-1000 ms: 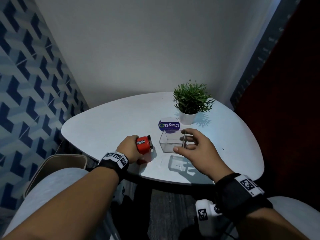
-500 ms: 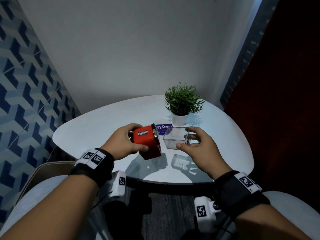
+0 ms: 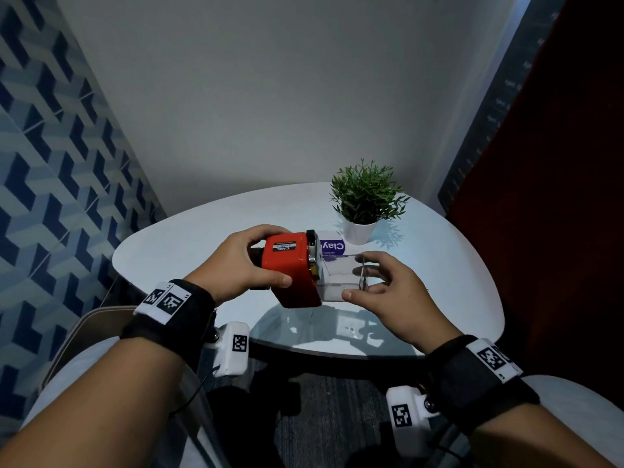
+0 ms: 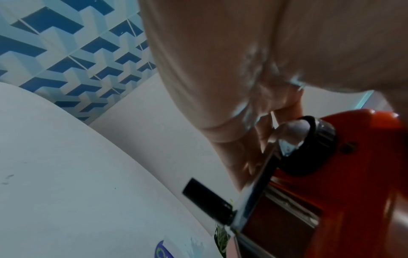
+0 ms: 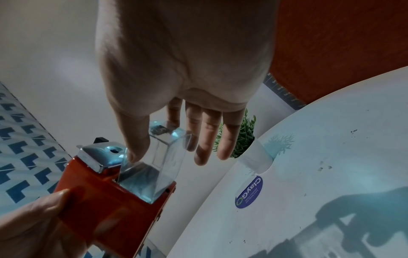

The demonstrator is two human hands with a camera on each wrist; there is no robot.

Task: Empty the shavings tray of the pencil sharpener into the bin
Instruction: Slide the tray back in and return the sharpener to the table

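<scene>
My left hand (image 3: 277,255) grips the red pencil sharpener (image 3: 290,265) and holds it tilted above the white table (image 3: 202,244). My right hand (image 3: 353,275) pinches the clear shavings tray (image 3: 341,278) between thumb and fingers. In the right wrist view one end of the tray (image 5: 159,157) sits in the slot of the sharpener (image 5: 110,200), below its metal front. In the left wrist view the sharpener's (image 4: 353,174) crank handle (image 4: 253,192) hangs down below my palm. The tray looks see-through, and I see no shavings in it.
A small potted plant (image 3: 366,194) stands at the table's back right, with a round blue sticker (image 3: 332,246) in front of it. A beige bin-like container (image 3: 84,325) sits on the floor by my left knee. Walls close in on the left, back and right.
My left hand has lifted the sharpener off the table and turned it toward the tray. My right hand has brought the tray leftwards until its end meets the sharpener.
</scene>
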